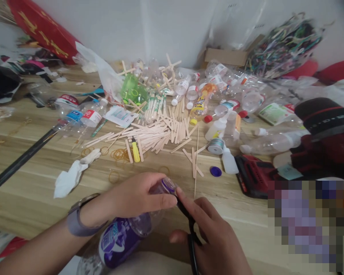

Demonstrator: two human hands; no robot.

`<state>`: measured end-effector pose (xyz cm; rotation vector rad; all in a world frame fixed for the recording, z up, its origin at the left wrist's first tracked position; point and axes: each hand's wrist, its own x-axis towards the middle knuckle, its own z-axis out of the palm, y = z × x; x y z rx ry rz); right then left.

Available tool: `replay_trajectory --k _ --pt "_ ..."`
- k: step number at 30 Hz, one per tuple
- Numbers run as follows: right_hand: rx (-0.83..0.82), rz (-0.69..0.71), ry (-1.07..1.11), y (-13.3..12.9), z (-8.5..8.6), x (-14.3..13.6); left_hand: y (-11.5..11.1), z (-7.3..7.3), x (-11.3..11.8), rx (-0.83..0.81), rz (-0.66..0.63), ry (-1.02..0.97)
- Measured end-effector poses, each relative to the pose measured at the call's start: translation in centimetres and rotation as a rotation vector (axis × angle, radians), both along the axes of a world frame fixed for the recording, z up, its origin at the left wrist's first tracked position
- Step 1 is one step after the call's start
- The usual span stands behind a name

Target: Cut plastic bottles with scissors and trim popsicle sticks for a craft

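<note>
My left hand (134, 196) grips the neck of a clear plastic bottle (123, 236) with a purple label and a purple cap (169, 185). The bottle lies tilted across my lap, cap pointing away from me. My right hand (215, 236) holds black scissors (190, 229) by the handles, index finger stretched along the blades. The scissor tips touch the bottle just below the cap. A grey watch band sits on my left wrist.
On the wooden floor (31, 198) lie a pile of wooden craft sticks (151, 135), rubber bands (119, 154), a crumpled tissue (70, 175), a loose purple cap (215, 171), a white glue bottle (228, 160) and several empty plastic bottles (269, 143). A red tool (253, 177) lies at right.
</note>
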<state>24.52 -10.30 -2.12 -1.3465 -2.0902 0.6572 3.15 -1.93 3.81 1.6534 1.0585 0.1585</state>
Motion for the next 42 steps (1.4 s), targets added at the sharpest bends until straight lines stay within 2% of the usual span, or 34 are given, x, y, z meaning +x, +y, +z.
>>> replay_trajectory --k 6,13,17,19,21,24,27,30,32,37,42 --pt "0.009 -0.021 0.109 -0.2 -0.3 -0.4 -0.4 0.1 0.4 0.008 0.048 -0.022" --pt "-0.171 -0.080 0.365 -0.4 -0.2 -1.3 -0.6 0.0 0.7 0.047 0.104 0.007" --pt "-0.335 -0.219 0.564 0.0 0.9 -0.9 -1.2 0.0 1.6 0.049 0.009 0.020" --pt "-0.343 -0.293 0.595 0.6 1.6 -0.2 -1.4 0.0 1.7 0.062 -0.031 0.046" --pt "-0.279 -0.312 0.528 1.3 2.0 0.7 -1.3 0.0 1.6 0.063 -0.007 0.077" --pt "-0.161 -0.319 0.278 1.9 2.0 2.1 -0.9 -0.1 1.0 -0.053 0.034 0.068" --pt "-0.141 -0.251 0.118 1.2 1.3 2.6 -0.5 -0.4 0.4 -0.138 0.038 -0.007" --pt "-0.205 -0.097 0.093 0.0 0.9 2.3 -0.1 -0.6 0.2 -0.135 0.037 -0.040" --pt "-0.223 -0.044 0.095 -0.5 0.8 1.9 0.0 -0.5 0.2 -0.161 0.025 -0.058" --pt "-0.245 -0.023 0.074 -0.7 0.8 1.2 0.3 -0.1 0.4 -0.169 0.072 -0.098" --pt "-0.259 -0.006 0.064 -0.4 0.9 1.0 0.2 -0.8 0.5 -0.221 0.106 -0.152"
